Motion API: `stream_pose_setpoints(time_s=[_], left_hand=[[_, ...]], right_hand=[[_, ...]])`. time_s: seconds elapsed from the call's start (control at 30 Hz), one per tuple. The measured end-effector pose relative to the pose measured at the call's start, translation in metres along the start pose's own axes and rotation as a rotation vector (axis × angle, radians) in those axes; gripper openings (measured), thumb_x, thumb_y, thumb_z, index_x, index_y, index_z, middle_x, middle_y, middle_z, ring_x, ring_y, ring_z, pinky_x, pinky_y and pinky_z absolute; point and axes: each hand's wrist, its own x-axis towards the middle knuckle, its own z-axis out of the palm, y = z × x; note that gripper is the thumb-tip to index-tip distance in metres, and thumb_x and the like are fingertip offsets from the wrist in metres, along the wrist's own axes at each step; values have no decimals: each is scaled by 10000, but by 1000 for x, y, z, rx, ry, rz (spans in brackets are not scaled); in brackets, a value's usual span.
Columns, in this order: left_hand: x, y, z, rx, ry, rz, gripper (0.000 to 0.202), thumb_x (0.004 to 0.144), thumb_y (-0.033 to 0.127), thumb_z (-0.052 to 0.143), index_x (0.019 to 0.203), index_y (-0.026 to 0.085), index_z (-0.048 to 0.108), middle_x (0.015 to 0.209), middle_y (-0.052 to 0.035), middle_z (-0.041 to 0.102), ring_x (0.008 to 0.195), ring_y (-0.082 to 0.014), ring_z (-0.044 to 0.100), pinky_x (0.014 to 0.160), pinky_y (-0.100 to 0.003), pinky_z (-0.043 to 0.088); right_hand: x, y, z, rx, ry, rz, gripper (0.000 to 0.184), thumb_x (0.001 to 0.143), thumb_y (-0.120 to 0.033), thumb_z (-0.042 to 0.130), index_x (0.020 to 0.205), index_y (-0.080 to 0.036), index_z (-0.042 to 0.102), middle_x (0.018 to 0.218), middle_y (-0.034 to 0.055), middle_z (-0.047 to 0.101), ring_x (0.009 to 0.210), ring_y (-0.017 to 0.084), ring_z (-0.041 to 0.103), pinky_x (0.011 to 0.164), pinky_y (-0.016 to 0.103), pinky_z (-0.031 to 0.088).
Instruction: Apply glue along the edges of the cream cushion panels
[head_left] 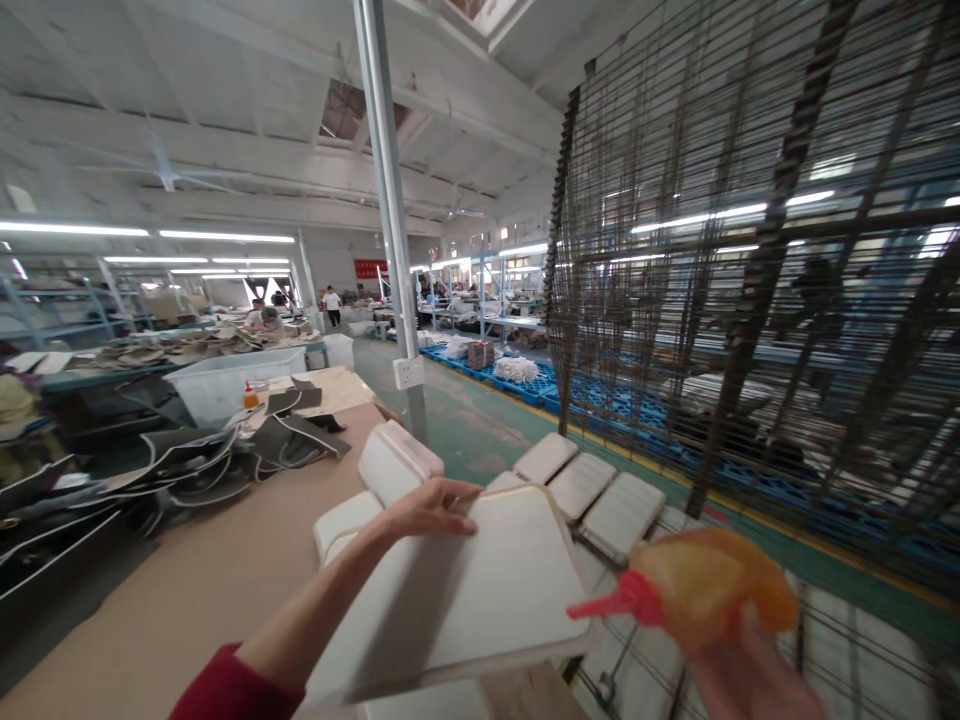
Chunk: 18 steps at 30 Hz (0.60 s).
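My left hand (431, 508) is at the far edge of a large white rounded panel (487, 580), thumb on its face and fingers over the rim. A thin yellowish line runs along the panel's far and right edges. In my right hand (750, 670) is a squeeze bottle (720, 580) of amber liquid, on its side, its red nozzle pointing left over the panel's right edge. Blur softens that hand. Behind the left hand lean more white panels (397, 462). Below the large panel, another white panel (431, 700) shows in part.
On the brown-covered table (247, 560) lie dark curved pieces (217, 460) with pale edges. A second glue bottle (250, 396) stands near a translucent bin (232, 380). White panels (622, 510) rest on racks at right, beside a tall wire rack (675, 220). A metal post (390, 190) rises ahead.
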Motion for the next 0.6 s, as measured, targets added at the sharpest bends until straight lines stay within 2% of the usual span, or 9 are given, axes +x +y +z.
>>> stream_pose_setpoints(time_s=[0.07,0.2,0.4,0.6], left_hand=[[-10,8,2,-54,-104,-16,486,648,433,699,1030,136,649,823,14,608,703,-122,500,593,-181,358],[-22,23,6,-96,-190,-58,515,641,410,722,1082,156,644,912,8,644,755,-147,548,626,-186,399],[-28,40,13,-127,-249,-32,495,649,410,724,1068,155,658,915,3,666,795,-164,576,681,-194,428],[-30,43,16,-194,-299,-36,541,666,412,716,1130,149,626,977,-25,663,833,-178,588,755,-226,446]], right_hand=[[13,-22,17,-21,-32,-150,527,597,-334,805,1086,-278,615,1115,13,614,959,197,591,768,221,517],[29,-47,38,-163,-212,-303,558,594,-295,808,1112,-265,604,1113,55,611,990,232,576,755,276,526],[38,-56,40,-224,-304,-318,564,556,-266,814,1085,-265,620,1069,81,622,1048,286,538,757,347,521],[38,-60,38,-245,-334,-310,501,555,-289,808,1030,-271,651,1009,92,636,1021,322,550,771,407,508]])
